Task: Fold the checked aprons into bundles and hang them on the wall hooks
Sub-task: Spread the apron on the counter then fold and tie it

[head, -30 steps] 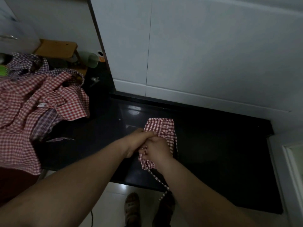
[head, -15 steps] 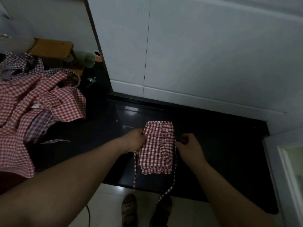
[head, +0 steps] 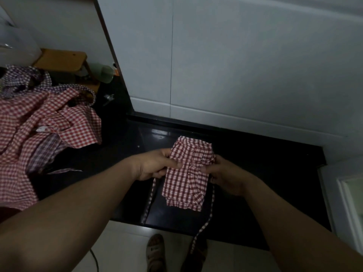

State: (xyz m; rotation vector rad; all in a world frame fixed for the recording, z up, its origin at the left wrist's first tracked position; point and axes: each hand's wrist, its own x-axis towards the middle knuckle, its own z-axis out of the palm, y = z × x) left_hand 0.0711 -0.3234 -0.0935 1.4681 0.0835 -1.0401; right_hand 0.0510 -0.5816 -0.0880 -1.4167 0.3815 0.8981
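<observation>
Both hands have closed back in on the folded apron [head: 185, 181] since half a second ago. Then our right hand [head: 224, 175] sat just off its right edge; now it is against the cloth, and our left hand [head: 153, 165] has slid further over the left edge. The bundle itself has barely shifted. It lies on the black tabletop [head: 265, 173], between the front edge and the white wall [head: 235, 75].

Our left fingers [head: 165, 153] are clamped on the apron's left side, thumb over the top and the rest curled beneath. The right fingers are curled round the right side with the thumb on the cloth; whether they also pinch the tie there, we cannot tell. The two ties [head: 149, 201] hang loose from the bundle's waist, over the tabletop's front edge and down towards the floor.

We judge the folding of this apron done, and that we grip it at the waist so the ties can be wound or knotted round it. Lifted with the ties free, it would likely spring open. No hook is in view, so hanging is some way off. The pile of aprons [head: 39, 130] to our left, well apart from the bundle, is not yet folded.
</observation>
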